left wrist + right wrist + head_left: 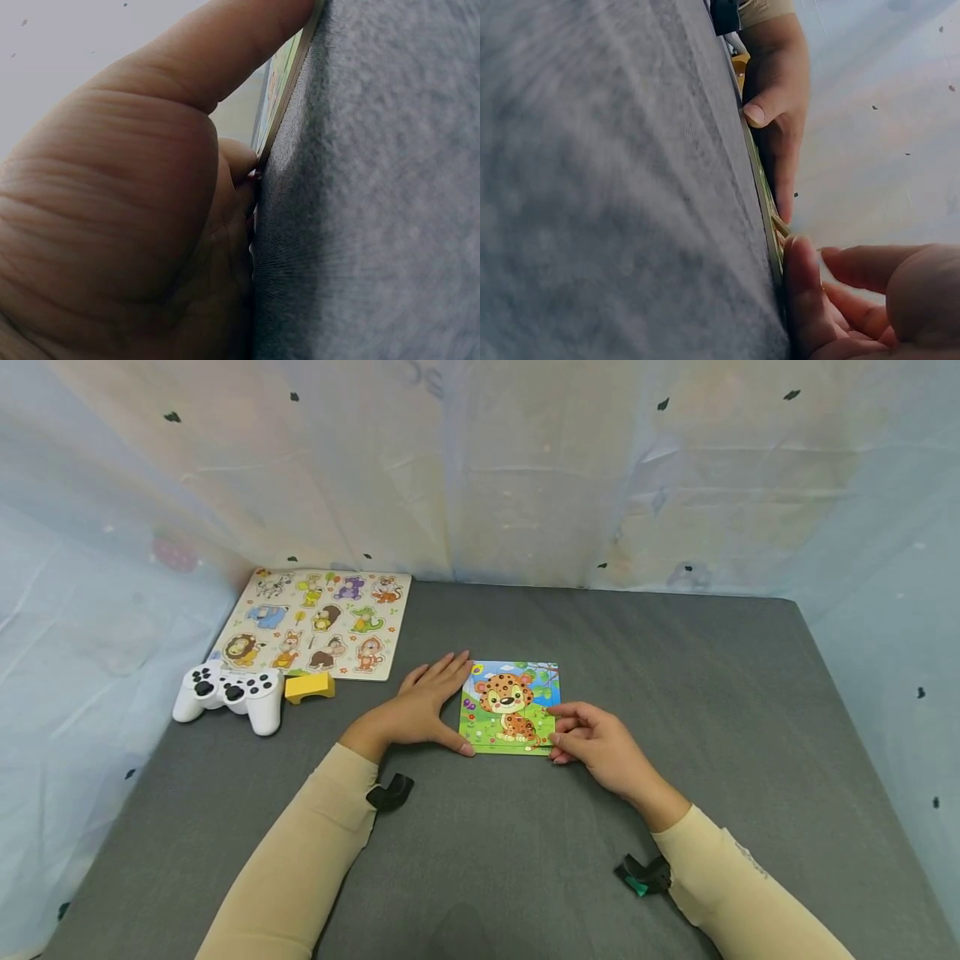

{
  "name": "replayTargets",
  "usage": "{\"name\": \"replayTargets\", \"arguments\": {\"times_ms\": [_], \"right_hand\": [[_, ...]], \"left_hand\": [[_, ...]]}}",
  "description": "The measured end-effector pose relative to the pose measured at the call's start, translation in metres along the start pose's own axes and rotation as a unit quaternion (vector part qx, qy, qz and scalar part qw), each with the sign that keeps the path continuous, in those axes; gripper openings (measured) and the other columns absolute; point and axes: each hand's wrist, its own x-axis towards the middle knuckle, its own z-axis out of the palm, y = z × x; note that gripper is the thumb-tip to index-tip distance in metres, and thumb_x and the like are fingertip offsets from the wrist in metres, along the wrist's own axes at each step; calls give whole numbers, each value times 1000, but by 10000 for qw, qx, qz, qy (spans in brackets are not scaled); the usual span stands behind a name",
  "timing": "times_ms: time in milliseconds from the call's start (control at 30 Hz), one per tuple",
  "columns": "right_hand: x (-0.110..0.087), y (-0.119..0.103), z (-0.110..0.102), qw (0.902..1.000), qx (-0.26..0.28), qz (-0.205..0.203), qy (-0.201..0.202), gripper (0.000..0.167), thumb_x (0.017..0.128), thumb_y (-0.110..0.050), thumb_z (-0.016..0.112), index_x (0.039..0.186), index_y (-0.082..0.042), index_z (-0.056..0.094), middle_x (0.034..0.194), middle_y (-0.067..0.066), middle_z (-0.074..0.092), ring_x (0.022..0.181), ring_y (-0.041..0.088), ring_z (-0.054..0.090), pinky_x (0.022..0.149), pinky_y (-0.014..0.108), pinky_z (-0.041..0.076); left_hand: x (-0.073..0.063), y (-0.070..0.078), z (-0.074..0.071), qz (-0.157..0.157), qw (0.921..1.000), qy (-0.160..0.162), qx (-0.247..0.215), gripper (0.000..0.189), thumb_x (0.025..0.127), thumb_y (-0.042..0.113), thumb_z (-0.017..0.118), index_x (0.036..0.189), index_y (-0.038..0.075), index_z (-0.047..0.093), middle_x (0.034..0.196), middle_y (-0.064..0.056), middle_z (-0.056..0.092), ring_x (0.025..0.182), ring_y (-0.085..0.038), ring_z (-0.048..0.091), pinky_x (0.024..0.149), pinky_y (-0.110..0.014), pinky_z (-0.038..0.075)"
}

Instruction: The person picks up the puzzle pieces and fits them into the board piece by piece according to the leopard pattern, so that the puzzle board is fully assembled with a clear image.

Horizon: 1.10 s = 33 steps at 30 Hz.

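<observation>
A square jigsaw puzzle (506, 697) with a cartoon leopard cub on green grass lies flat on the grey table. My left hand (427, 706) rests along its left side, fingers stretched out and thumb (247, 37) against the lower left corner. At the right edge, my right hand (600, 745) has thumb and fingers bent in and pinches a puzzle piece at the lower right. In the right wrist view the edge of that piece (781, 225) stands slightly tilted above the puzzle's board (761, 180). My fingertips hide part of it.
At the back left lies a cream board (315, 627) with several animal pictures. A white game controller (228, 693) and a yellow arched block (309, 687) sit at its front edge. Pale printed sheets (525, 468) hang behind the grey table (675, 668) and at its sides.
</observation>
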Motion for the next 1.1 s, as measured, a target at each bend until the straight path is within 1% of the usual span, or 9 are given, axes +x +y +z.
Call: {"name": "replayTargets", "arguments": {"times_ms": [100, 200, 333, 433, 567, 633, 733, 1000, 1100], "right_hand": [[-2, -2, 2, 9982, -556, -183, 125, 41, 107, -5, 71, 145, 6, 63, 111, 18, 69, 84, 27, 74, 74, 37, 63], [-7, -3, 3, 9818, -1731, -696, 358, 36, 105, -9, 75, 139, 1, 70, 115, 11, 68, 85, 22, 70, 74, 36, 59], [-14, -8, 7, 9230, -3537, -1509, 98, 39, 105, -14, 76, 142, -2, 71, 145, 15, 62, 127, 31, 62, 102, 51, 52], [-20, -11, 13, 8836, -4321, -1738, -494, 54, 107, -22, 74, 155, 0, 60, 168, 16, 45, 156, 39, 37, 113, 65, 41], [-26, -12, 20, 8547, -4839, -1627, -937, 68, 110, -34, 70, 164, 0, 48, 173, 14, 36, 160, 37, 29, 113, 64, 40], [-27, -12, 23, 8473, -4964, -1600, -1002, 72, 109, -38, 70, 164, 2, 46, 173, 16, 35, 160, 37, 29, 115, 62, 39], [-27, -12, 25, 8449, -5011, -1572, -1016, 75, 109, -41, 70, 165, 3, 44, 174, 17, 33, 160, 37, 28, 115, 62, 38], [-20, -8, 26, 8544, -4869, -1450, -1088, 80, 109, -44, 69, 168, -1, 40, 176, 15, 29, 162, 35, 25, 117, 61, 35], [-17, -4, 25, 8642, -4710, -1397, -1088, 78, 109, -44, 70, 169, -3, 40, 177, 13, 29, 162, 34, 25, 117, 63, 34]], "left_hand": [[-2, 2, -2, 8, 10000, -26, -5, 145, 75, 72, 91, 177, 17, 4, 182, 2, -6, 165, -17, -11, 127, -51, -10], [-4, 7, -5, 11, 10000, -45, -35, 144, 76, 70, 92, 177, 15, 6, 182, 1, -4, 165, -19, -9, 127, -52, -9], [-6, 9, -6, 41, 10000, -20, -81, 143, 76, 67, 94, 177, 12, 8, 182, -2, -3, 166, -22, -7, 127, -53, -8], [-6, 7, -4, 71, 9999, -27, -115, 144, 76, 68, 94, 177, 12, 8, 182, -2, -3, 165, -22, -7, 127, -53, -8], [-4, 1, 1, 59, 10000, -28, -66, 145, 74, 74, 91, 177, 16, 6, 182, 1, -5, 165, -18, -10, 127, -51, -10], [-3, -1, 2, 68, 10000, 0, -56, 146, 73, 77, 90, 177, 18, 6, 182, 2, -5, 165, -16, -10, 127, -51, -10], [-1, -5, 3, 57, 10000, 3, -18, 147, 73, 79, 88, 177, 19, 5, 182, 4, -5, 164, -14, -11, 127, -50, -9], [-2, -8, -1, 52, 9999, -72, 73, 143, 76, 71, 91, 177, 14, 6, 182, 0, -4, 165, -19, -10, 127, -55, -8], [-2, -9, -1, 20, 9999, -84, 116, 142, 77, 69, 91, 177, 14, 6, 182, -1, -3, 165, -20, -9, 127, -55, -7]]}}
